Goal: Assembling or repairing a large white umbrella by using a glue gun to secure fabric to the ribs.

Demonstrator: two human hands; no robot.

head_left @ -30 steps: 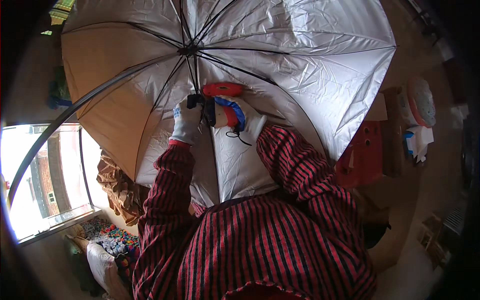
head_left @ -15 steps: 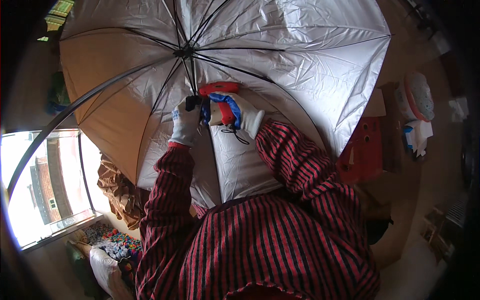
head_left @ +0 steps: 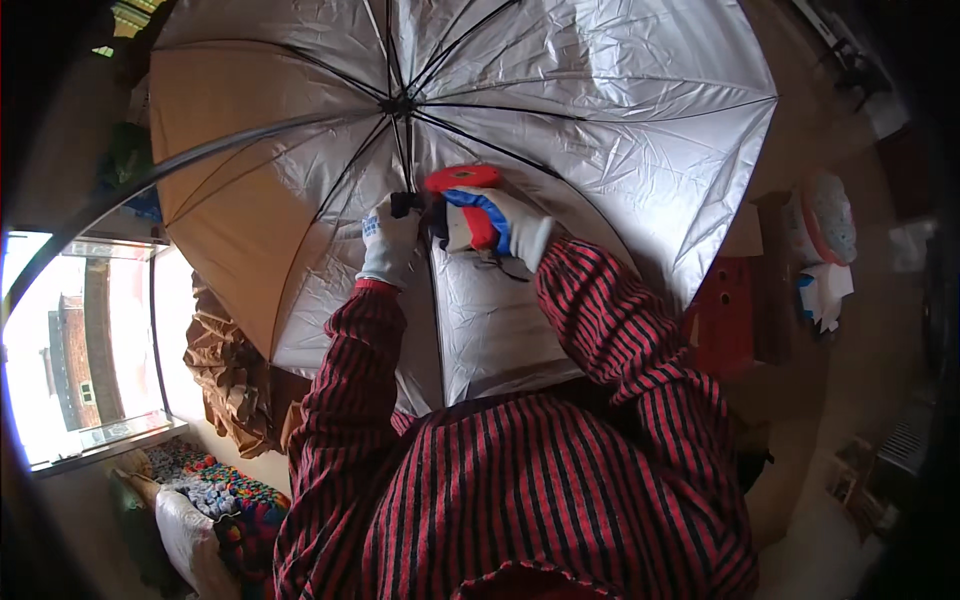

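Observation:
An open umbrella (head_left: 560, 140) spreads before me, its silver underside facing me, with black ribs fanning out from a dark hub (head_left: 397, 106). My left hand (head_left: 390, 238), in a white glove, is closed at a black rib below the hub; a small black piece shows at its fingertips. My right hand (head_left: 510, 222), in a white and blue glove, grips a red power tool (head_left: 483, 228) shaped like a cordless drill. Its flat red end (head_left: 463, 178) sticks up above the fingers, and its dark front end is close beside my left fingertips. Whether they touch is unclear.
The long dark umbrella shaft (head_left: 200, 160) runs from the hub toward the left edge. At left are a bright window (head_left: 85, 350), crumpled brown paper (head_left: 225, 365) and a colourful knitted heap (head_left: 235, 490). A red box (head_left: 722, 310) and a round tub (head_left: 828, 215) stand at right.
Umbrella and both hands sit slightly farther right in the picture, and the window has shifted left and downward. The right hand still grips the power tool beside my left hand.

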